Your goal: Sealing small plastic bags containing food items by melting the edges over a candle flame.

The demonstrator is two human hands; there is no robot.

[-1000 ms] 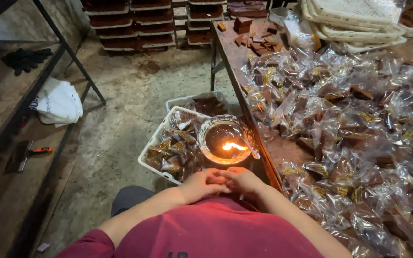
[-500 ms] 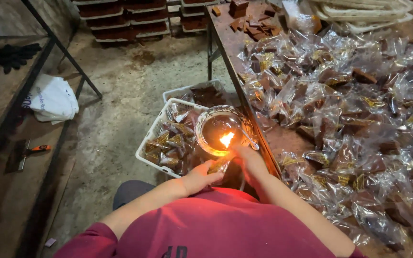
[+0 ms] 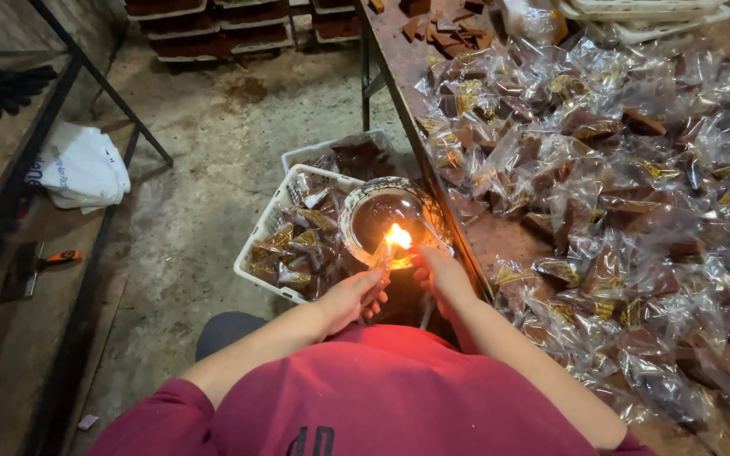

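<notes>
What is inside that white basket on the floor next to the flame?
The white basket holds clear-wrapped brown pieces. A round bowl with a flame covers its right side, hiding what lies beneath.

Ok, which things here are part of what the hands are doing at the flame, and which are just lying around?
In use:
left hand
right hand
flame
bowl
white basket of wrapped pieces
heap of clear-wrapped pieces on the table

Lying about:
white bag
black gloves
orange-handled scraper
stacked trays

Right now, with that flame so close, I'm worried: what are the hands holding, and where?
Both hands pinch a clear packet at the flame; exact grip cannot be told.
</notes>
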